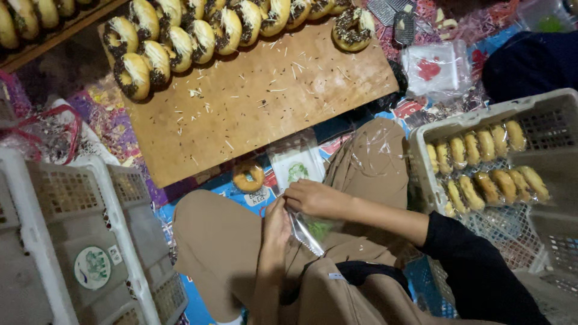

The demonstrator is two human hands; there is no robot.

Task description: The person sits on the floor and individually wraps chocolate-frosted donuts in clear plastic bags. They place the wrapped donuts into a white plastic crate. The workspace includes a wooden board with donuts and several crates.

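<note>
Left hand (pixel 276 224) and right hand (pixel 313 198): fingers pinching clear bag (pixel 307 232) over lap; bagged donut (pixel 248 177) near board (pixel 253 102).

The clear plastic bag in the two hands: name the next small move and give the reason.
Probably spread the clear plastic bag open. The left hand and right hand both pinch it in the lap, it looks flat and unfilled, and one doughnut lies just ahead on the floor mat.

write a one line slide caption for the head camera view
Seated person's left hand and right hand handle a clear plastic bag between a board of topped doughnuts and grey crates.
</note>
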